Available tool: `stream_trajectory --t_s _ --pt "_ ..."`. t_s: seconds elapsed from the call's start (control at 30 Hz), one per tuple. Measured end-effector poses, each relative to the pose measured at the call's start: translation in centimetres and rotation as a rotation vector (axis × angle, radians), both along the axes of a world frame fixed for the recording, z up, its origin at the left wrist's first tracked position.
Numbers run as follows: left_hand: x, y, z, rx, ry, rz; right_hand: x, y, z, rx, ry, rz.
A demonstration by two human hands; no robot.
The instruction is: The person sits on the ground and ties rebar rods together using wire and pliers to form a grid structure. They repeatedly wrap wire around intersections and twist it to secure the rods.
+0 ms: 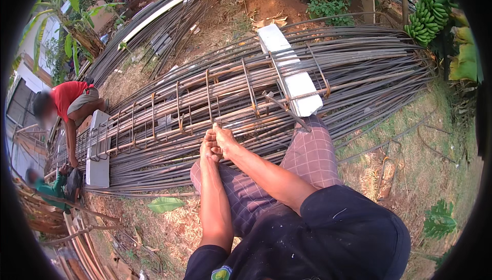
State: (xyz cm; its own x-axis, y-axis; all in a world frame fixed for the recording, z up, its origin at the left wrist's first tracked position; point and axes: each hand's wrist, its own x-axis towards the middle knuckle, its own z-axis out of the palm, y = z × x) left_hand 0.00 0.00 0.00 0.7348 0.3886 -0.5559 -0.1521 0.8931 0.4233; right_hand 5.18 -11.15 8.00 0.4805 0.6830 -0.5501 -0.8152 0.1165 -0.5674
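Fingers (216, 128) of my right hand (224, 139) are drawn close together, with the tips up at the lower end of one stirrup (209, 95). My left hand (208, 149) is directly below and beside it, its fingers curled in against the right hand. I cannot tell whether either set is clamped on anything; any thin item between them is too small to make out.

The stirrup is one of a row of bent rectangular loops around the long rusty bars of a reinforcement cage (153, 112). The cage spans two white blocks: the right block (301, 83), crossed by cage bars between its far and near ends, and the left block (97, 170), crossed nearer its far end. My hands are positioned between the blocks, at the cage's near side. A dark metal tool (288, 111) with a short crosspiece slants beside the right block's near left corner.

Loose steel rods (154, 172) lie lengthwise below and on both sides of the cage. My checked trousers (312, 152) meet the near edge of these rods. Past the left block, a person in a red shirt (72, 98) bends with one arm lowered; a second person in green (53, 192) is nearer. Green bananas (427, 17) hang at the rods' far right end.
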Motion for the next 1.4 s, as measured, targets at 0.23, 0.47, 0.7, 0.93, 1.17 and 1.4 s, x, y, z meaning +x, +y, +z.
stream_trajectory --t_s 0.23,0.47,0.7,0.93,1.17,1.4 --pt "1.1 -3.4 2.5 -0.022 -0.181 -0.014 5.6 -15.8 6.7 -0.97 -1.727 -0.194" --pt "2.9 -4.6 1.9 -0.092 -0.277 0.063 8.4 -21.3 1.9 -1.414 -1.65 0.002" --pt "4.1 -5.1 1.4 -0.212 -0.375 0.077 10.0 -20.7 -0.6 -0.769 -1.51 -0.164" --pt "2.5 -3.1 3.0 0.524 0.082 -0.079 8.7 -21.5 9.2 0.281 -1.086 -0.445" --pt "2.7 -6.1 9.2 1.848 1.023 -0.235 11.1 -21.2 16.7 0.643 -0.99 -0.324" --pt "0.7 -5.0 5.4 0.272 0.085 -0.055 7.3 -16.9 12.0 -0.157 -0.873 0.386"
